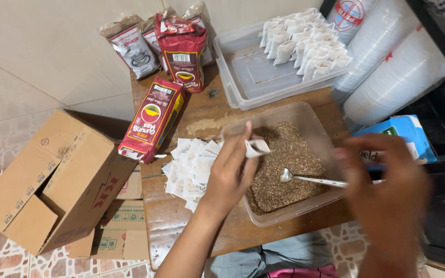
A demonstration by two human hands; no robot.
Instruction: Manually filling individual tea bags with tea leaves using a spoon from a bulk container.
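Note:
My left hand [230,172] pinches a small white paper filter bag [256,148] and holds it open over a clear plastic tub [305,114] of loose brown tea leaves [287,172]. My right hand [387,193], blurred, grips the handle of a metal spoon [310,179] whose bowl rests on the tea. A heap of empty white filter bags [189,167] lies on the wooden table [176,221] just left of the tub.
A second clear tub [233,77] at the back holds filled white bags [307,44]. Red tea packets [153,118] [184,49] lie on the table's left. Cardboard boxes [52,185] stand on the floor at left. Stacked white cups [392,67] and a blue box [408,134] sit right.

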